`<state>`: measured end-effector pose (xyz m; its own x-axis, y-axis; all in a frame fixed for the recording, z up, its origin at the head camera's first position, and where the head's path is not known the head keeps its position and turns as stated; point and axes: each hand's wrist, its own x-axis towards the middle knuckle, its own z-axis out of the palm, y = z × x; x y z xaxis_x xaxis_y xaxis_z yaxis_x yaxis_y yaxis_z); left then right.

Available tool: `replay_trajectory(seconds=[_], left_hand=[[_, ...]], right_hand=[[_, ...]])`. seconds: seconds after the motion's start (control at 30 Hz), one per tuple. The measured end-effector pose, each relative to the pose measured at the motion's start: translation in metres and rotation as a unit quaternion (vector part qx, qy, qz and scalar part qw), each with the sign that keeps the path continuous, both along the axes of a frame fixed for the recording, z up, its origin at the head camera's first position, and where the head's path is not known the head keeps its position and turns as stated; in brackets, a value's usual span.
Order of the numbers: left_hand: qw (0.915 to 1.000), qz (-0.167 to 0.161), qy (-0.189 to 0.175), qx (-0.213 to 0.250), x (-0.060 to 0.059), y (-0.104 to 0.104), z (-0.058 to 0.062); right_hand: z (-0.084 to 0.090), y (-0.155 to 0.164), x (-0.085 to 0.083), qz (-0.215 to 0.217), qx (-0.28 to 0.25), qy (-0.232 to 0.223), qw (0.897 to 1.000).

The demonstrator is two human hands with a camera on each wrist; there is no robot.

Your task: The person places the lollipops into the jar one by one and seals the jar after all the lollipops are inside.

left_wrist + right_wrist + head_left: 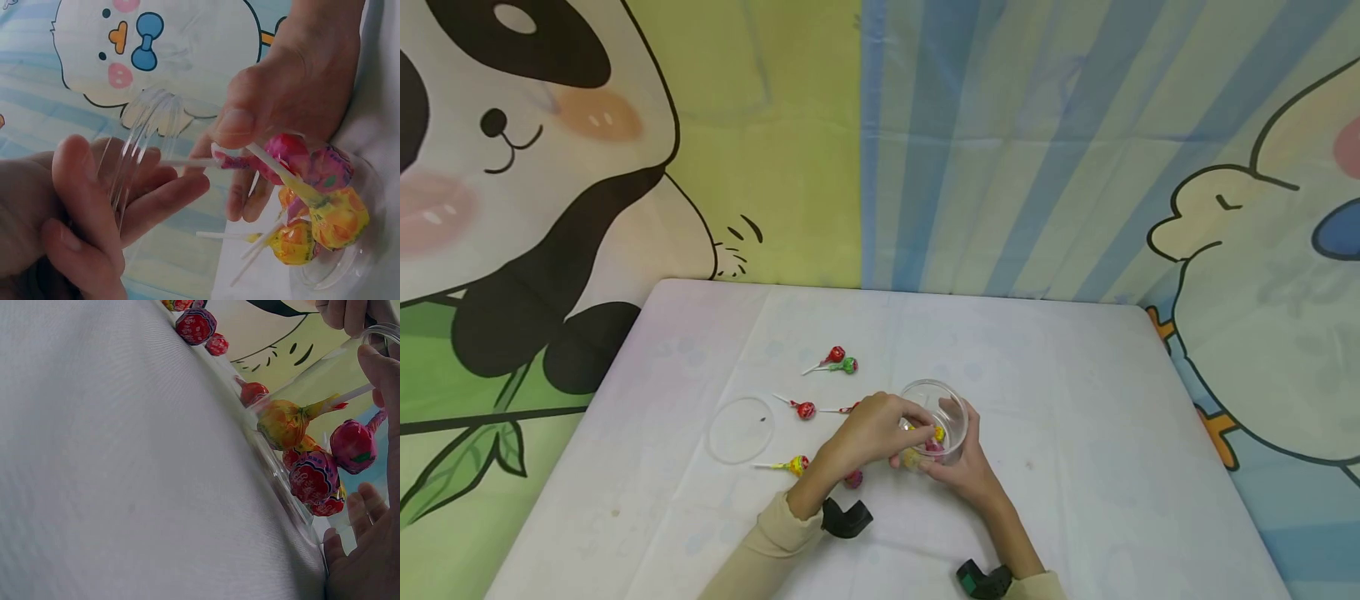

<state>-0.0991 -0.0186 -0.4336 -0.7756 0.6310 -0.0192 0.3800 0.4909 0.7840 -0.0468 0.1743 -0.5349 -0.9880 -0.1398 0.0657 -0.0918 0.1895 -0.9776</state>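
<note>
My right hand grips a clear plastic jar around its side, tilted so its mouth faces up toward the head camera. Inside the jar sit several lollipops, among them a yellow one and a pink one. My left hand reaches over the jar's mouth, fingertips inside the rim. In the left wrist view its fingers are fairly straight, beside the white end of the pink lollipop's stick, with the thumb apart. The right wrist view shows the right thumb along the jar wall and a yellow lollipop near the bottom.
On the white table left of the jar lie a round clear lid, a red lollipop, a yellow lollipop and a purple one partly behind the left wrist. Farther back lie a red lollipop and a green one.
</note>
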Motion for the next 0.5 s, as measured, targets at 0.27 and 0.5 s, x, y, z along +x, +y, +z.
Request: replay_trajectory(seconds=[0.27, 0.5], left_hand=[[0.9979, -0.011, -0.008, 0.063, 0.001, -0.010, -0.009], [0.9848, -0.008, -0.019, 0.172, -0.003, -0.040, -0.011]], right_hand=[[-0.002, 0.000, 0.000, 0.015, -0.026, 0.014, 0.999], [-0.002, 0.000, 0.000, -0.006, 0.030, 0.024, 0.999]])
